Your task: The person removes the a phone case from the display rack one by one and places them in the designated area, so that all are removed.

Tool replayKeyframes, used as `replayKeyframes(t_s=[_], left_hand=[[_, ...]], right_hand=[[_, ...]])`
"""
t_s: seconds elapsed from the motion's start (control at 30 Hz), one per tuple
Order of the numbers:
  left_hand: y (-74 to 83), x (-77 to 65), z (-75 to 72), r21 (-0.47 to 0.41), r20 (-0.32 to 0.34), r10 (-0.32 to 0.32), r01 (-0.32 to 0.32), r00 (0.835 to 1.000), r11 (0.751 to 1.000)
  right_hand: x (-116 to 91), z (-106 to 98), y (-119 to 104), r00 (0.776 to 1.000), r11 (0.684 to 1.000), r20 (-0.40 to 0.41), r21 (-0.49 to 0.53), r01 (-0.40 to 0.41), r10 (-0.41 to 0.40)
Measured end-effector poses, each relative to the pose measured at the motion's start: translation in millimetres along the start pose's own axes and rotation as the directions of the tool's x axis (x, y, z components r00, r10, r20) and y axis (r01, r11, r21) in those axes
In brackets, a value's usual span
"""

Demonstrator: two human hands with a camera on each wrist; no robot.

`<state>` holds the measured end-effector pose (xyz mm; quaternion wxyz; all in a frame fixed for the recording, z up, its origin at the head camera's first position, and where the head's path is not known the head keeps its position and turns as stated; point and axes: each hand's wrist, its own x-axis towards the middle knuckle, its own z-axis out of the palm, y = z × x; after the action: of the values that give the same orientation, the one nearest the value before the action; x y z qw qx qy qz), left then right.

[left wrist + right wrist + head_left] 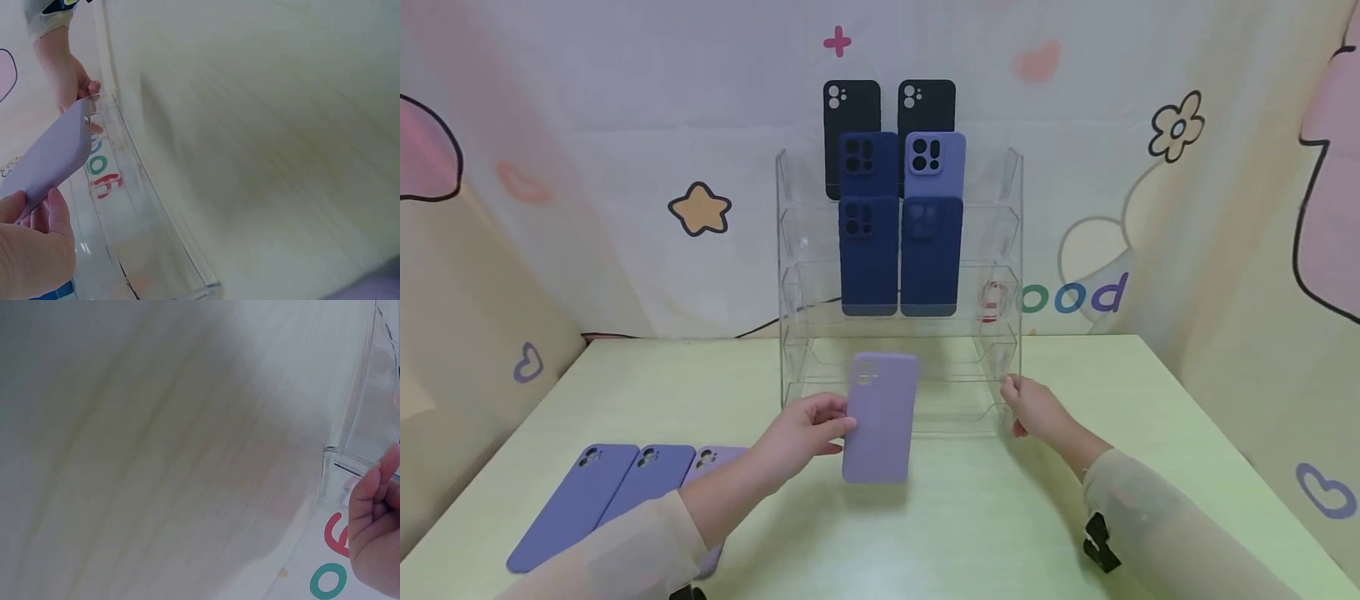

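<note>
In the head view my left hand [808, 427] pinches a light purple phone case [883, 421] by its left edge, thumb in front. The case stands nearly upright before the lower tiers of a clear plastic display rack [782, 333], its camera cutout at top left. My right hand [1039, 410] holds the rack's lower right front edge. The left wrist view shows the case [53, 147] edge-on between thumb and fingers, the rack [147, 181] beyond. In the right wrist view, fingers curl at the rack's corner [337, 452].
Two black cases [852, 108], several dark blue cases [869, 258] and a violet case [951, 171] stand on the rack's upper tiers. At left on the table [970, 533] lie two blue-violet cases [576, 504] and a light purple one [718, 458], partly behind my left forearm. A patterned curtain [700, 125] hangs behind.
</note>
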<state>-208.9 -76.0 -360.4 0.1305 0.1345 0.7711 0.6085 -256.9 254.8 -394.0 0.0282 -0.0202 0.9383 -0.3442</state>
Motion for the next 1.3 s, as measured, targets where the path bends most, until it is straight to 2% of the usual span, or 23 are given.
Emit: replayKeyframes(t_s=[0.13, 0.27, 0.43, 0.7, 0.87, 1.03, 1.2, 1.3], left_hand=[[-3.5, -10.0, -11.8, 0.008, 0.002, -0.023, 0.023, 1.0, 1.0], [-7.1, -22.2, -24.5, 0.02, -0.042, -0.073, 0.074, 0.996, 0.997], [-11.0, -34.5, -37.9, 0.023, -0.072, -0.097, 0.099, 0.993, 0.995], [-24.2, -49.4, -49.6, 0.038, -0.025, -0.138, 0.139, 0.99, 0.99], [-36.2, -54.3, -54.7, 0.064, -0.008, -0.136, 0.136, 0.991, 0.989], [-43.4, -58.2, -58.2, 0.171, -0.059, -0.15, 0.158, 0.987, 0.972], [-45.6, -60.6, -60.2, 0.306, -0.084, -0.119, 0.139, 0.989, 0.942], [-48.7, -61.1, -59.7, 0.417, -0.111, -0.079, 0.119, 0.991, 0.901]], right_hand=[[0.5, 0.0, -0.9, 1.0, 1.0, -0.003, 0.009, -0.006, 0.006], [2.6, 1.6, -2.4, 1.0, 1.0, 0.008, 0.014, -0.001, 0.001], [3.9, 3.0, -2.5, 1.0, 1.0, 0.002, 0.008, -0.005, 0.005], [3.1, 2.4, -0.9, 1.0, 1.0, -0.001, 0.011, -0.003, 0.003], [1.3, 1.8, -1.1, 1.0, 1.0, -0.005, 0.012, -0.005, 0.005], [0.6, 1.1, -1.4, 1.0, 1.0, -0.004, 0.011, -0.001, 0.001], [-0.7, -0.1, -0.7, 1.0, 1.0, -0.006, 0.005, 0.003, -0.003], [-1.4, -0.7, -0.4, 1.0, 1.0, -0.007, 0.003, 0.006, -0.006]])
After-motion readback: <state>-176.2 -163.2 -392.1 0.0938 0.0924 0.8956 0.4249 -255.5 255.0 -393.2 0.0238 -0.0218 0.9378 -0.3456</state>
